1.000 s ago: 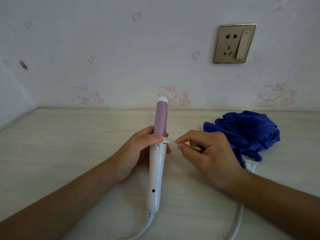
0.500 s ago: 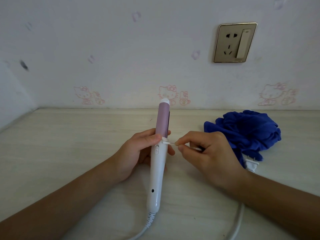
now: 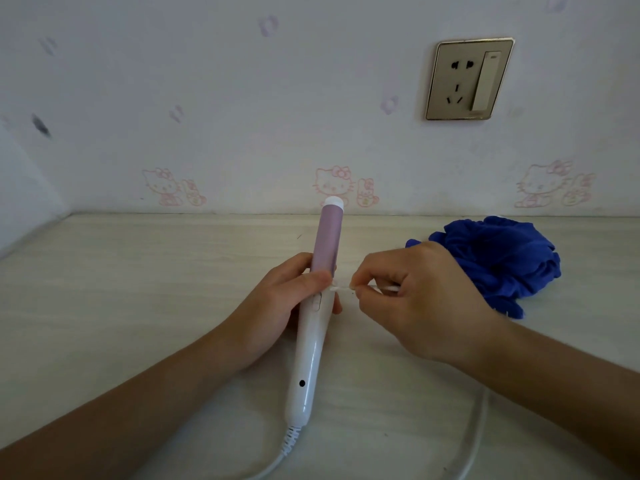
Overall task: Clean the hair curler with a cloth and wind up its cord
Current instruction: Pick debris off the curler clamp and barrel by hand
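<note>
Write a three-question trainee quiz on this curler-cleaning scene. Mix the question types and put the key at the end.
1. True or false: the blue cloth is held in the right hand.
2. Multiple choice: what does the right hand pinch against the hair curler? A) a cotton swab B) a plug C) a brush
3. Short answer: which hand grips the hair curler?

Key: 1 false, the cloth lies bunched on the table. 2 A. 3 the left hand.

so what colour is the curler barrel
The barrel is pale mauve-pink, with a white tip and a white handle. It shows in the head view.
</note>
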